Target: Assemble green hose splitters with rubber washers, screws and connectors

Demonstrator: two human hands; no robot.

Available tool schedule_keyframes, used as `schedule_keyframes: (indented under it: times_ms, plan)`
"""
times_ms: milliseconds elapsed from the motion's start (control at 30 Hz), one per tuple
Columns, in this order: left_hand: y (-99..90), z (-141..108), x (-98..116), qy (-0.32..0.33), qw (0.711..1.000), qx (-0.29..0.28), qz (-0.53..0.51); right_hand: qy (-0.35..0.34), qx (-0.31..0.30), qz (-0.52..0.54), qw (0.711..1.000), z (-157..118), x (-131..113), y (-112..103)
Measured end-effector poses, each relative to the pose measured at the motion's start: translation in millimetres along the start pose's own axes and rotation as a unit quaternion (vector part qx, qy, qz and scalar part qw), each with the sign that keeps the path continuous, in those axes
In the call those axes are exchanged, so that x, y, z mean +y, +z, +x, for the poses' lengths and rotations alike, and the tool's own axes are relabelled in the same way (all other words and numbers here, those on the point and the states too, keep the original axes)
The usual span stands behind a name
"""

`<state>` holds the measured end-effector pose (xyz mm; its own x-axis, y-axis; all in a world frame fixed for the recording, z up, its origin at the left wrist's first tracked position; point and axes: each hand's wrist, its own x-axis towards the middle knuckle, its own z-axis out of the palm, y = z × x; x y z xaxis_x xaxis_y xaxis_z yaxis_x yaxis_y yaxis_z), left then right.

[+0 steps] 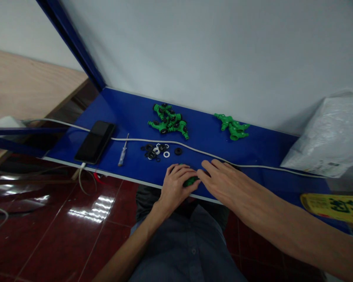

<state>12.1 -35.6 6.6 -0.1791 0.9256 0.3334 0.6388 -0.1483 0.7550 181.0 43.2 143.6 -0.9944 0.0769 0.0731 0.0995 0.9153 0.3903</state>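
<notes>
My left hand (177, 183) is closed around a green plastic fitting (190, 181) at the front edge of the blue shelf. Its fingers hide most of the fitting. My right hand (216, 177) meets it from the right, fingers bent and tips at the fitting's right end; what they pinch, if anything, is hidden. Just behind my hands lies a black ring (178, 151). Left of that is a loose group of black rings and white washers (166, 154). Several green fittings with black parts (168, 121) are piled farther back, and plain green fittings (233, 127) lie to their right.
A screwdriver (123, 152) and a black phone (95, 141) lie at the left of the blue shelf (129, 102). A white cable (153, 140) crosses it lengthwise. At right are a plastic-wrapped package (326, 137) and a yellow packet (332, 205). A wall stands behind.
</notes>
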Motion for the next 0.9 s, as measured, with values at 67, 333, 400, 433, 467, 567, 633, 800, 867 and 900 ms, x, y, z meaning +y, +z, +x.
schedule_keyframes:
  times_ms: [67, 333, 400, 433, 467, 567, 633, 800, 867, 900]
  plan:
    - [0.2, 0, 0, -0.001, 1.0, 0.001, -0.002, 0.039, -0.044, -0.004, 0.998, 15, 0, 1]
    - [2.3, -1, 0, -0.005, 1.0, 0.001, 0.003, 0.056, -0.116, -0.02, 0.992, 26, 6, 11]
    - [1.7, -1, 0, 0.0, 1.0, 0.002, 0.005, 0.05, -0.106, -0.009, 0.993, 21, 5, 16]
    - [1.3, -1, 0, 0.004, 1.0, 0.004, 0.006, 0.044, -0.103, -0.002, 0.994, 20, 4, 18]
    - [0.9, -1, 0, 0.007, 1.0, 0.005, 0.007, 0.036, -0.101, 0.007, 0.994, 21, 3, 18]
    - [0.3, 0, 1, 0.01, 1.0, 0.008, 0.007, 0.024, -0.099, 0.022, 0.995, 27, -1, 13]
    - [0.4, 0, 0, 0.008, 1.0, 0.007, 0.006, 0.036, -0.115, 0.005, 0.993, 29, -1, 7]
    - [1.0, 0, -1, 0.001, 1.0, 0.0, 0.009, 0.005, -0.065, -0.039, 0.997, 8, 1, -1]
    - [1.0, -1, -2, 0.004, 1.0, 0.006, 0.009, -0.02, -0.026, -0.026, 0.999, 0, 1, 1]
    - [0.9, -1, -3, 0.006, 1.0, 0.007, 0.009, -0.019, -0.023, -0.02, 0.999, 0, 0, 2]
